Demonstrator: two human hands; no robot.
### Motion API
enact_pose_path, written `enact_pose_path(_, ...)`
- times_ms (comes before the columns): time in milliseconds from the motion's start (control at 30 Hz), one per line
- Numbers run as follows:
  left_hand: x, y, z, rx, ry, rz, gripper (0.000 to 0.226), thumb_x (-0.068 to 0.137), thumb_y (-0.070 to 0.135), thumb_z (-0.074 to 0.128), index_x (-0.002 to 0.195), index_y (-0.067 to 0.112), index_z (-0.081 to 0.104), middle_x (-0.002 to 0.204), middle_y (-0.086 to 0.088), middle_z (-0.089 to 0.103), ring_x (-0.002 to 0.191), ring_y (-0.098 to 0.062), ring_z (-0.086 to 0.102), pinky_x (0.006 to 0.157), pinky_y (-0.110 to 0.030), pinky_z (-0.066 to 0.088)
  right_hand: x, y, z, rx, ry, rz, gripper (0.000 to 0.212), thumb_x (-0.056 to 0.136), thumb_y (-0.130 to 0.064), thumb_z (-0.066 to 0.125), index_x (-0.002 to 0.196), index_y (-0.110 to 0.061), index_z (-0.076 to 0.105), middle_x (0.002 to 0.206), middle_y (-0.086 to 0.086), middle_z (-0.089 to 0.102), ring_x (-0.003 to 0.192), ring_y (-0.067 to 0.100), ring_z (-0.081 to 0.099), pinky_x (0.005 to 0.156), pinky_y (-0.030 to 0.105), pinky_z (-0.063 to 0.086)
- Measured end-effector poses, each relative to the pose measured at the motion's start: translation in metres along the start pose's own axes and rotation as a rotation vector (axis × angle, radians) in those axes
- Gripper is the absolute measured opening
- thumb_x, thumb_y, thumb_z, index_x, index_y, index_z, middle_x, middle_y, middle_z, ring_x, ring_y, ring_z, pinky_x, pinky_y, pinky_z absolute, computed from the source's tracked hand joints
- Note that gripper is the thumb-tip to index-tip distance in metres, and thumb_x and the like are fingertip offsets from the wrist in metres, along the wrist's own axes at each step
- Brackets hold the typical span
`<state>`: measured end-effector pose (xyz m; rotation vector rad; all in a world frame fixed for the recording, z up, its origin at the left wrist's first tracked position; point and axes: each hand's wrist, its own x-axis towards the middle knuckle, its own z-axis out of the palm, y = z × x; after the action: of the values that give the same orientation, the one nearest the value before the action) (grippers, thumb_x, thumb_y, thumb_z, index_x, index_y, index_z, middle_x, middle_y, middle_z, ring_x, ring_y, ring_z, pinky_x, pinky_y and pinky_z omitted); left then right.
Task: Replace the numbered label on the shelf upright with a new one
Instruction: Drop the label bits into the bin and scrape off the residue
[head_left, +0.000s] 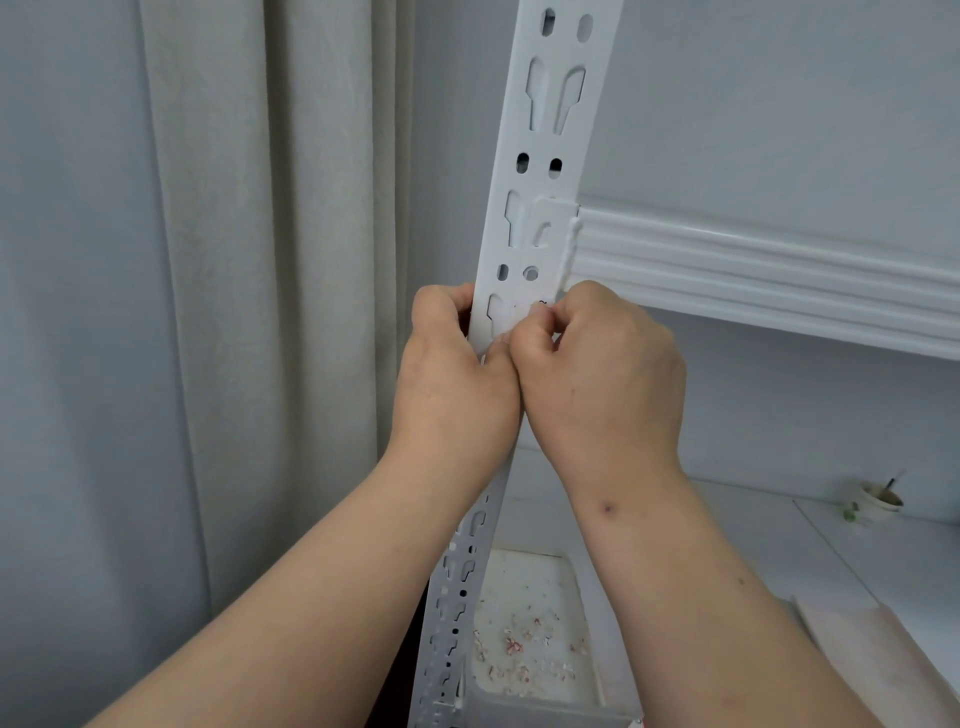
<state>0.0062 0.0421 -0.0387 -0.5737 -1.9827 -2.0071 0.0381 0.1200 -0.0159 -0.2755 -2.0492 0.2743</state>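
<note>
A white slotted shelf upright (545, 156) runs from the top of the view down between my arms. My left hand (452, 379) grips the upright's left edge, fingers curled round it. My right hand (602, 369) is against the upright's face just right of the left hand, its fingertips pinching at a small white label (540, 307) with a dark mark. Most of the label is hidden behind my fingers, so its number cannot be read.
A white shelf beam (779, 270) hooks into the upright and runs right. Below sits a white tray (524, 566) holding several small paper scraps. A small cup (878, 499) stands on the lower shelf at right. Curtains (260, 260) hang at left.
</note>
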Motion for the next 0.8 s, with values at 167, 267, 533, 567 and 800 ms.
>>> enact_pose_path(167,-0.0008,0.0012,-0.0014,-0.003,-0.010,-0.006,0.024,0.091,0.030,0.065,0.105,0.033,0.046,0.100,0.021,0.063,0.083,0.012,0.058,0.060,-0.004,0.044,-0.0023,-0.0001,-0.0001,0.012,0.043,0.000,0.027,0.088,-0.024,0.051,0.065,-0.013,0.043,0.064,0.010,0.061,0.056,0.031,0.045,0.058,0.033,0.033)
enact_pose_path(267,-0.0010,0.0019,-0.0026,0.000,-0.020,-0.006,0.024,0.091,0.029,0.065,0.107,0.032,0.047,0.097,0.020,0.063,0.081,0.012,0.058,0.058,-0.004,0.044,-0.0026,0.0010,-0.0038,0.030,-0.011,0.020,0.030,0.090,-0.030,0.050,0.069,-0.009,0.056,0.070,0.007,0.066,0.067,0.033,0.058,0.065,0.038,0.046)
enact_pose_path(533,-0.0009,0.0013,-0.0030,0.013,-0.022,-0.011,0.025,0.092,0.028,0.064,0.109,0.032,0.047,0.096,0.022,0.061,0.080,0.010,0.059,0.060,-0.012,0.050,0.0021,-0.0013,-0.0053,0.019,-0.047,0.062,0.030,0.089,-0.031,0.048,0.070,-0.010,0.058,0.070,0.006,0.065,0.067,0.032,0.058,0.064,0.034,0.045)
enact_pose_path(567,-0.0007,0.0013,-0.0028,0.012,-0.018,-0.011,0.025,0.091,0.028,0.064,0.110,0.031,0.048,0.096,0.022,0.062,0.080,0.009,0.060,0.060,-0.014,0.050,0.0022,-0.0012,-0.0053,0.021,-0.046,0.062,0.030,0.089,-0.031,0.048,0.069,-0.010,0.056,0.069,0.006,0.065,0.066,0.032,0.057,0.062,0.034,0.043)
enact_pose_path(800,-0.0014,0.0022,-0.0023,0.009,-0.020,-0.009,0.026,0.091,0.025,0.065,0.110,0.029,0.048,0.098,0.020,0.062,0.081,0.012,0.058,0.057,-0.005,0.044,-0.0001,-0.0010,-0.0014,0.044,0.004,0.060,0.029,0.088,-0.026,0.048,0.064,-0.011,0.046,0.064,0.007,0.059,0.062,0.032,0.053,0.058,0.033,0.037)
